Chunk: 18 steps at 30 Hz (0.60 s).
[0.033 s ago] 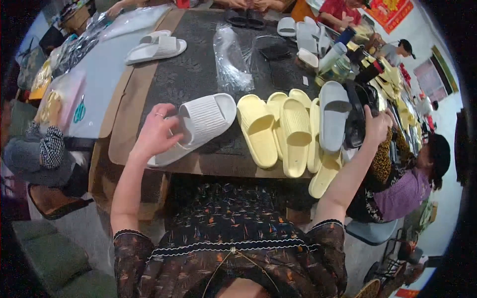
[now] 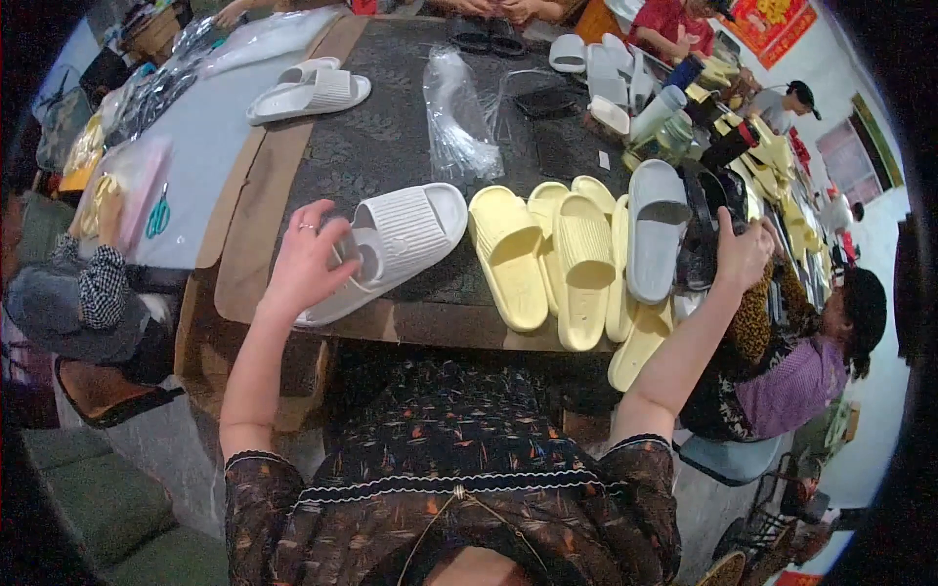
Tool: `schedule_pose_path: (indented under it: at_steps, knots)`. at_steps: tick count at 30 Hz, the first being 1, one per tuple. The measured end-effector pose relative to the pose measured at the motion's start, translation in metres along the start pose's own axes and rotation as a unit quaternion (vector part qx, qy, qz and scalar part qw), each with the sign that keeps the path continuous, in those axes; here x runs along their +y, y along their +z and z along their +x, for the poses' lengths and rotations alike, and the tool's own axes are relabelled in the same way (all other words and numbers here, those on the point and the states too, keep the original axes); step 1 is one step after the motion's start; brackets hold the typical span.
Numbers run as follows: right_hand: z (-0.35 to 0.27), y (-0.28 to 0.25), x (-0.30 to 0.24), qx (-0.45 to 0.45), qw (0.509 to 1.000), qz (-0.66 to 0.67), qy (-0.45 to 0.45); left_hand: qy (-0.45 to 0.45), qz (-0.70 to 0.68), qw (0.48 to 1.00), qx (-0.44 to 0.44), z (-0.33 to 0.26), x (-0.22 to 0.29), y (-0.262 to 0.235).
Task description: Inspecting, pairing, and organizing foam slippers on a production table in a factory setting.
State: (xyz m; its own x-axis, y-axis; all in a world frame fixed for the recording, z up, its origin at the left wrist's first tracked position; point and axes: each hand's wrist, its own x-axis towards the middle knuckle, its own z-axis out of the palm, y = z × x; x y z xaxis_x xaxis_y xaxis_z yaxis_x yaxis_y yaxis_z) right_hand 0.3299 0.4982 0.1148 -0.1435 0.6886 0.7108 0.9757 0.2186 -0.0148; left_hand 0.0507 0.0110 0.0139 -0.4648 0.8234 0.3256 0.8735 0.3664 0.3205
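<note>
My left hand (image 2: 315, 256) is over the heel end of a white ribbed slide slipper (image 2: 401, 227). Its fingers are apart and loosely bent, holding nothing. A second white slipper sole lies partly under this one. My right hand (image 2: 746, 252) reaches out to the right, beside black slippers (image 2: 700, 225). Its thumb stands apart from the fingers, whose tips are partly hidden, and no held thing shows. Between my hands lie several yellow slippers (image 2: 510, 264), overlapping at the table edge. A grey slipper (image 2: 657, 239) rests just right of them.
Clear plastic bags (image 2: 459, 122) lie mid-table. A white slipper pair (image 2: 311, 93) sits far left. Turquoise scissors (image 2: 157, 215) lie on the side table. Bottles (image 2: 657, 115) and piled slippers crowd the right. Co-workers sit around, one in purple (image 2: 796, 381) close by my right arm.
My left hand has shifted slightly, its fingers lifting a little off the white slipper. My right hand stays nearly in place. The whole view has drifted slightly.
</note>
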Motion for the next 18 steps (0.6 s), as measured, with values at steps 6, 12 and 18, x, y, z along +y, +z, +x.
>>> schedule_pose_path:
  at_steps: [6,12,18]
  knots:
    - [-0.093,-0.086,-0.106,-0.094,0.832,0.502,-0.216,-0.286,0.013,0.957,-0.041,-0.032,0.011,0.009]
    - [-0.177,-0.092,-0.192,-0.32,0.719,0.458,-0.412,-0.053,-0.048,0.997,0.02,-0.036,0.0,0.012]
    - [-0.185,-0.04,-0.254,-0.349,0.744,0.306,-0.481,0.039,-0.035,0.998,0.043,-0.014,-0.004,0.039]
